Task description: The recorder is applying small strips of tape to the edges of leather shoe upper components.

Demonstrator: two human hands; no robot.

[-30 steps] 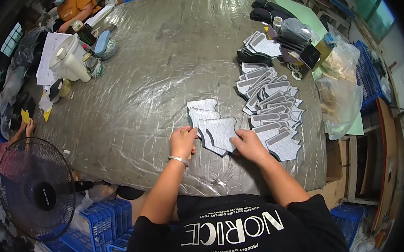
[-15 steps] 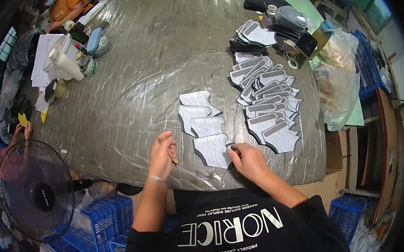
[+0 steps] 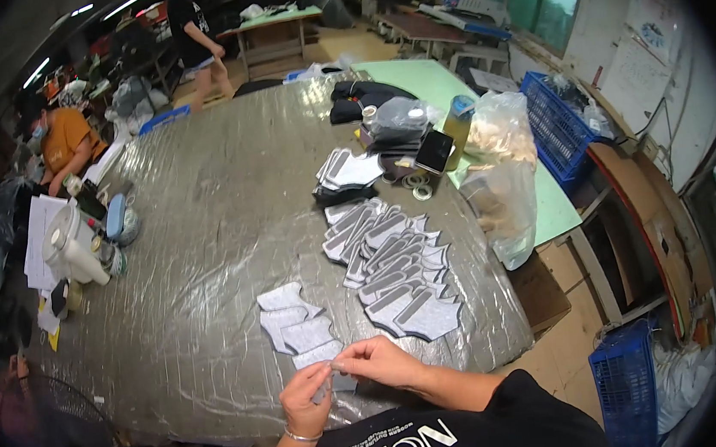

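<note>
My left hand (image 3: pixel 305 398) and my right hand (image 3: pixel 382 364) meet fingertip to fingertip at the table's near edge. Both are closed in a pinch; something small and greyish shows between them, too small to name. Right under the fingers lies the nearest of several light grey fabric pieces (image 3: pixel 283 329), set in an overlapping column with notched edges. My hands partly cover that nearest piece. To the right spreads a longer overlapping row of similar grey pieces (image 3: pixel 426 313) with darker grey strips on them.
On the plastic-covered table (image 3: pixel 198 265) stand a white bottle (image 3: pixel 73 255) and a blue case (image 3: pixel 116 216) at left. Farther right are dark cloth (image 3: pixel 367 97), a phone (image 3: pixel 435 152) and rings (image 3: pixel 416 185). A fan (image 3: pixel 64 441) is at lower left; a person (image 3: pixel 70 139) sits far left.
The view has tilted up and swung right. My hands, apart before, have come together; my right hand has left the nearest piece's corner. The tan object in my left hand no longer shows clearly.
</note>
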